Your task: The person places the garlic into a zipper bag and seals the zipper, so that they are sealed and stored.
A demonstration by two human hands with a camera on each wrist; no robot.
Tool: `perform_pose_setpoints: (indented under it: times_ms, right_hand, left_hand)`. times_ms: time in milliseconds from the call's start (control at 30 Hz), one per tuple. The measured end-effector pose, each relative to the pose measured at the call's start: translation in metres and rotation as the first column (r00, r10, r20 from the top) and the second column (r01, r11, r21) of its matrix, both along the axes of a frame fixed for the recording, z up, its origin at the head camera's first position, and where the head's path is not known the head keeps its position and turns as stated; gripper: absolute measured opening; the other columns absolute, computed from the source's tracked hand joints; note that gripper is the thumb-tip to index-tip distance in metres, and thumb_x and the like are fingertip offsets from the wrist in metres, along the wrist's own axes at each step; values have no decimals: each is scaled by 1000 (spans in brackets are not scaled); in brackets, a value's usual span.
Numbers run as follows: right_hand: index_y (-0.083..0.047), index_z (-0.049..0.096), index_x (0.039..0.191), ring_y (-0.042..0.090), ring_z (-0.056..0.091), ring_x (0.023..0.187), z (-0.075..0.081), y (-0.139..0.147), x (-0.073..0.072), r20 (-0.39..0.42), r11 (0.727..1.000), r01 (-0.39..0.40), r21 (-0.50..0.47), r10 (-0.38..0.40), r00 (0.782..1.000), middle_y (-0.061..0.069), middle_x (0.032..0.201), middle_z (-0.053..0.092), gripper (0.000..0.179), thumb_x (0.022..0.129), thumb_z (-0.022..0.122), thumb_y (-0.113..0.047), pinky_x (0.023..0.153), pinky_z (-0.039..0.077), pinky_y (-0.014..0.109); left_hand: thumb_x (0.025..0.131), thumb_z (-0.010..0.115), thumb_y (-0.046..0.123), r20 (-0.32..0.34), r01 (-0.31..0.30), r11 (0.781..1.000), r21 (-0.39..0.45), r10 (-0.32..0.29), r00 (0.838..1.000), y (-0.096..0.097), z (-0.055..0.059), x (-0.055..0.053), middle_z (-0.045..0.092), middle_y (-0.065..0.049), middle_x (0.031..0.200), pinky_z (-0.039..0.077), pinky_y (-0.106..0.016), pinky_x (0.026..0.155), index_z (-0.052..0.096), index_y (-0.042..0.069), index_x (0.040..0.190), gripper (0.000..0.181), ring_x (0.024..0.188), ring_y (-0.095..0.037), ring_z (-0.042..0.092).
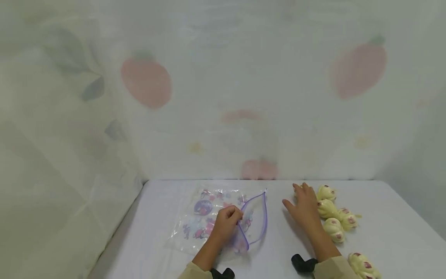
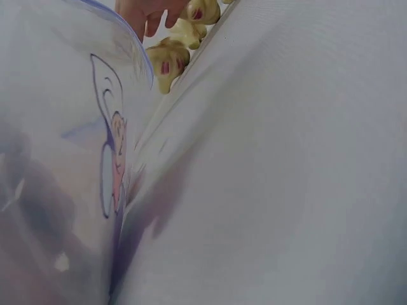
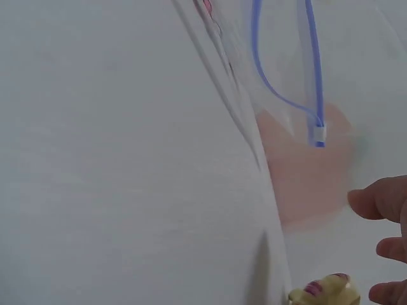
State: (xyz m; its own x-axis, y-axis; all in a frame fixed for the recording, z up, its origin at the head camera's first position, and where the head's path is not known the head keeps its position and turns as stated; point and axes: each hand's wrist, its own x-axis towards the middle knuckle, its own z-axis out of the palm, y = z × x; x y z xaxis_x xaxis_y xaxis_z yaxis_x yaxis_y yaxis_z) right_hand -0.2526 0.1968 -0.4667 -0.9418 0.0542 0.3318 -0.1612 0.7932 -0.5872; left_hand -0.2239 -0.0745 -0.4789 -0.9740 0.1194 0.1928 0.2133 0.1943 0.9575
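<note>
- Nearest the camera, two beige sleeves (image 1: 336,268) reach in from the near edge, each with a black wrist fitting (image 1: 303,264) beside it.
- A pale backdrop (image 1: 278,97) printed with blurred strawberries rises behind the far edge of the table.
- The white tabletop (image 1: 146,232) spreads below it, under everything else.
- A clear zip bag (image 1: 191,217) lies left of centre, printed with pink, blue and purple cartoon figures; its purple-edged mouth gapes toward the right, and white tabletop shows through the film between the prints.
- The right hand (image 1: 306,209), thumb and fingers spread wide, is over the far left end of the toy group, partly hiding one toy; whether it touches that toy I cannot tell.
- The left hand (image 1: 226,221) pinches the bag's near-left rim, covering part of it.
- Pale yellow toys (image 1: 327,209) with reddish-purple marks cluster right of the bag, the right forearm on their near-left side.
- Another yellow toy (image 1: 364,266) sits apart, at the near right beside the right sleeve.
- A small whitish slider (image 3: 320,134) sits at one end of the zip.
</note>
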Motion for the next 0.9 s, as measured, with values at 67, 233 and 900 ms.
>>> perform_pose_setpoints:
  times_ms: [67,233,900]
  right_hand:
    - [5,43,141,59,20,137,3,5,-4,36,999,4,38,-6,999,39,148,28,69,87,69,-30,109,21,70]
    - [4,39,144,62,18,136,9,16,-17,180,987,4,163,-34,983,40,149,23,76,87,68,-37,107,21,72]
    - [-16,61,98,46,45,94,10,22,-10,255,974,-35,226,-25,967,16,122,49,23,76,69,-12,62,43,45]
  left_hand:
    - [91,56,4,-15,14,1000,-8,-14,1000,4,8,5,48,3,61,36,-17,53,61,-1,72,21,55,-2,42]
    - [91,56,2,-60,53,999,1,-53,997,13,17,9,48,3,60,35,-17,50,59,-4,70,22,54,0,41]
    - [91,56,2,-33,50,998,28,-49,998,42,28,1,48,0,59,33,-17,50,59,-4,69,24,53,-3,41]
